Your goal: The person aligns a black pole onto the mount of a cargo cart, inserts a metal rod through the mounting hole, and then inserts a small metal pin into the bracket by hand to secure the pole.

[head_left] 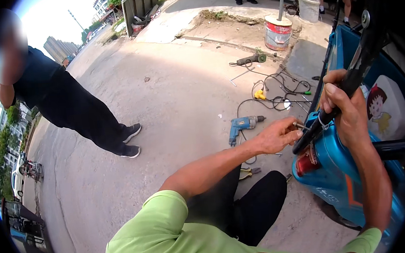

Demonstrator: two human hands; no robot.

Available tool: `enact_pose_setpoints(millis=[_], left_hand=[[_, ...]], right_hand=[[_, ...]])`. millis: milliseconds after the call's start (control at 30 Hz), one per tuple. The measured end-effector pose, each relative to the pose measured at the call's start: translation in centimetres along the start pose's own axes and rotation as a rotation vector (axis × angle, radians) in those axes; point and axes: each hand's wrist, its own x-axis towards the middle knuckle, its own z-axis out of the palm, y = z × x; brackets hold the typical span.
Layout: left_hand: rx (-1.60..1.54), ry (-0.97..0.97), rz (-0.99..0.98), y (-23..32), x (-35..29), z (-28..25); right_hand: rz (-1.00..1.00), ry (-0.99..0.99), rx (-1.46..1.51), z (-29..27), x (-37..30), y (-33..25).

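Observation:
My right hand [349,109] is wrapped round a thick black bar [358,68], which slants down over the blue vehicle body [327,164]. A thin wire or clip [323,122] loops round the bar just below that hand. Beside the bar's lower end, my left hand [280,134] pinches a small metal bolt [300,125] between thumb and fingers. Under the bar's end a red tail lamp [307,162] sits in the blue body. A blue power drill [244,127] lies on the ground left of the vehicle, and pliers [249,172] rest closer to my knee.
An angle grinder [252,59], a yellow plug [259,94] and tangled black cables [274,79] lie on the concrete. Beyond them stand a paint bucket [278,33] with a pole and a white bucket [309,7]. One person [69,98] stands at left; others are at the back.

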Motion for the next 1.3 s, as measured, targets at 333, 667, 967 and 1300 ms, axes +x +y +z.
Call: enact_pose_setpoints(millis=[333,667,967,1300], left_hand=[[-0.205,0.051,0.006,1.1,2.2,1.6],[-0.044,0.153,0.081,3.6,1.6,0.9],[-0.181,-0.134,-0.474,6.1,2.2,-0.7],[0.181,0.176,-0.291,3.5,2.8,0.3]], right_hand=[[0.066,-0.034,-0.02,-0.9,0.2,-0.6],[0.042,-0.082,-0.018,-0.8,0.3,-0.5],[-0.047,-0.086,-0.105,-1.3,0.3,0.2],[-0.058,-0.094,-0.099,-3.2,-0.5,-0.5]])
